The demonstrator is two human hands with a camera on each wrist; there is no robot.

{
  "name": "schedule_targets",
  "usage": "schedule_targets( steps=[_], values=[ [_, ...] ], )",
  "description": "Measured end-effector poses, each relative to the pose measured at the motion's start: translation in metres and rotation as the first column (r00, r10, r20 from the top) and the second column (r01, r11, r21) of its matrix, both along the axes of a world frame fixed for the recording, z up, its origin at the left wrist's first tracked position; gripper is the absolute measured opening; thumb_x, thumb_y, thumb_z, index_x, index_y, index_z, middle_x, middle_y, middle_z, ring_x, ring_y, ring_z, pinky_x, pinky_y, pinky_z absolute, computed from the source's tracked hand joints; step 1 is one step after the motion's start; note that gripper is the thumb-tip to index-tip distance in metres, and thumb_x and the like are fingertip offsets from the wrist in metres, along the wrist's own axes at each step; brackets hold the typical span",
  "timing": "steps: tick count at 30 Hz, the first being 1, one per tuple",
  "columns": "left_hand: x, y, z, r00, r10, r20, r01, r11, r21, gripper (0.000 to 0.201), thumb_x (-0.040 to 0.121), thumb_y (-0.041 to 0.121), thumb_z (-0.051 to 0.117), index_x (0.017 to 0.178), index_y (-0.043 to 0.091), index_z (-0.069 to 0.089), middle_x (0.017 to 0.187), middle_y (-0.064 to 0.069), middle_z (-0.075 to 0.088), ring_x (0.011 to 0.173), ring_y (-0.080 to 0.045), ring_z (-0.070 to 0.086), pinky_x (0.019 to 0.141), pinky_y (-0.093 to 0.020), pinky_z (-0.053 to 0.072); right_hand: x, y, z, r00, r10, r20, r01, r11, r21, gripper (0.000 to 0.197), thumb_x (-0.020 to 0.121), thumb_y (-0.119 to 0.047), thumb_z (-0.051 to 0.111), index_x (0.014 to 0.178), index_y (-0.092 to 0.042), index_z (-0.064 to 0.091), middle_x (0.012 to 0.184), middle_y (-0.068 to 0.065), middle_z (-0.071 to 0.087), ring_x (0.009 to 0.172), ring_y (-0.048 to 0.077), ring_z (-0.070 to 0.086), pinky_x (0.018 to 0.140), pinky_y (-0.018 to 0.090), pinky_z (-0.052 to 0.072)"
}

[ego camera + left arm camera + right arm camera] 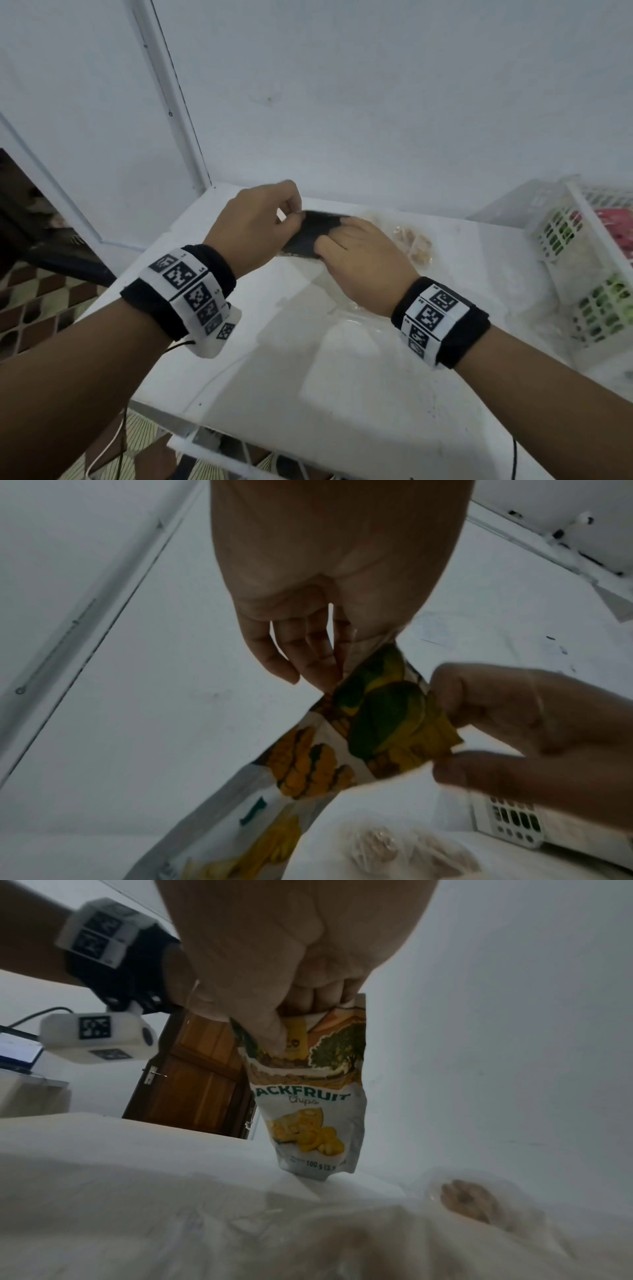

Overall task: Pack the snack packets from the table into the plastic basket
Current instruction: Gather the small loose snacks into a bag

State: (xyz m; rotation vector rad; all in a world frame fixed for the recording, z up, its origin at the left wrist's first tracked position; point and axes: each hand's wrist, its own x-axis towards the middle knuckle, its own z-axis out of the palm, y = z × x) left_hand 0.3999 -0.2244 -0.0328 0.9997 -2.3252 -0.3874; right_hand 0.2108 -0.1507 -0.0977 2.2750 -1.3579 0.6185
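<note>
A jackfruit chips packet [308,1096] stands upright at the back of the white table [274,377], its bottom corner touching the surface. My right hand [298,1020] grips its top edge, fingers curled over it. My left hand [325,669] pinches the same top edge from the left, while the right hand [441,729] pinches the corner opposite. From the head view the packet [308,236] looks dark, held between left hand [291,214] and right hand [329,240]. The white plastic basket [582,212] sits at the far right with pink and green packets inside.
A clear packet of brown snacks [414,243] lies flat just right of my hands, toward the basket. Another clear plastic packet [346,308] lies under my right wrist. The wall rises directly behind the table, and the table's left edge drops to a tiled floor.
</note>
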Motion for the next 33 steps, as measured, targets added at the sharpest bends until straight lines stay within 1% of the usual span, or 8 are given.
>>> schedule_targets(
  steps=[7,11,15,20,24,27,30,33],
  values=[
    [-0.005,-0.010,0.004,0.997,0.005,-0.074,-0.009,0.999,-0.043,0.009,0.091,0.020,0.061,0.084,0.025,0.058,0.086,0.013,0.066,0.069,-0.016,0.066,0.069,-0.042,0.056,0.009,0.009,-0.001,0.999,0.008,-0.054,0.000,0.989,0.149,0.026,0.082,-0.021,0.072,0.102,-0.010,0.060,0.080,0.005,0.068,0.081,0.028,0.066,0.109,0.036,0.036],
    [-0.005,-0.010,0.001,0.998,-0.030,-0.057,0.031,0.999,0.011,0.013,0.091,0.019,0.062,0.083,0.027,0.055,0.084,0.013,0.064,0.064,-0.017,0.066,0.064,-0.040,0.056,0.000,0.015,0.003,1.000,0.016,0.027,-0.020,0.986,0.166,0.040,0.088,-0.024,0.070,0.122,-0.009,0.057,0.117,0.010,0.065,0.114,0.029,0.058,0.115,0.043,0.035],
    [-0.004,-0.007,-0.001,0.996,-0.051,-0.079,0.056,0.996,0.067,0.014,0.090,0.017,0.065,0.082,0.026,0.059,0.083,0.016,0.065,0.061,-0.014,0.067,0.055,-0.029,0.050,-0.016,0.024,0.006,0.998,-0.047,0.044,0.039,0.987,0.154,0.050,0.086,-0.026,0.072,0.130,-0.008,0.056,0.133,0.010,0.058,0.120,0.031,0.054,0.105,0.046,0.044],
    [-0.008,-0.005,-0.001,0.988,-0.077,-0.131,0.089,0.992,0.089,0.015,0.090,0.013,0.068,0.080,0.022,0.061,0.080,0.017,0.066,0.054,-0.015,0.064,0.050,-0.022,0.049,-0.008,0.025,0.010,0.986,-0.146,-0.083,0.161,0.959,0.231,0.061,0.084,-0.033,0.072,0.139,-0.015,0.054,0.133,0.003,0.062,0.120,0.030,0.054,0.099,0.048,0.045],
    [-0.008,-0.007,-0.003,0.984,-0.083,-0.158,0.097,0.992,0.083,0.014,0.089,0.011,0.068,0.082,0.021,0.062,0.083,0.015,0.066,0.059,-0.021,0.067,0.051,-0.026,0.048,0.000,0.025,0.002,0.959,-0.157,-0.237,0.224,0.930,0.292,0.043,0.089,-0.039,0.062,0.128,-0.021,0.058,0.118,-0.005,0.068,0.120,0.024,0.048,0.099,0.044,0.036],
    [-0.009,-0.003,-0.006,0.982,-0.114,-0.152,0.127,0.989,0.073,0.012,0.091,0.010,0.066,0.084,0.018,0.060,0.078,0.022,0.063,0.056,-0.024,0.063,0.047,-0.016,0.041,-0.002,0.026,-0.002,0.967,-0.138,-0.216,0.199,0.935,0.292,0.037,0.088,-0.038,0.065,0.120,-0.019,0.063,0.112,-0.004,0.070,0.116,0.025,0.051,0.102,0.043,0.035],
    [-0.010,-0.002,-0.008,0.984,-0.107,-0.145,0.120,0.990,0.079,0.012,0.090,0.009,0.065,0.084,0.017,0.060,0.073,0.025,0.062,0.051,-0.014,0.059,0.048,-0.015,0.042,-0.009,0.030,-0.004,0.989,-0.093,-0.119,0.120,0.962,0.246,0.048,0.086,-0.032,0.071,0.130,-0.016,0.061,0.130,0.003,0.062,0.125,0.029,0.049,0.109,0.045,0.034],
    [-0.009,-0.005,-0.007,0.985,-0.074,-0.157,0.092,0.990,0.111,0.012,0.088,0.012,0.068,0.082,0.020,0.062,0.072,0.021,0.065,0.050,-0.009,0.059,0.049,-0.017,0.044,-0.017,0.044,-0.002,0.993,-0.108,0.042,0.105,0.992,0.070,0.042,0.086,-0.022,0.073,0.125,-0.015,0.061,0.127,0.013,0.055,0.115,0.031,0.051,0.101,0.043,0.043]
  ],
)
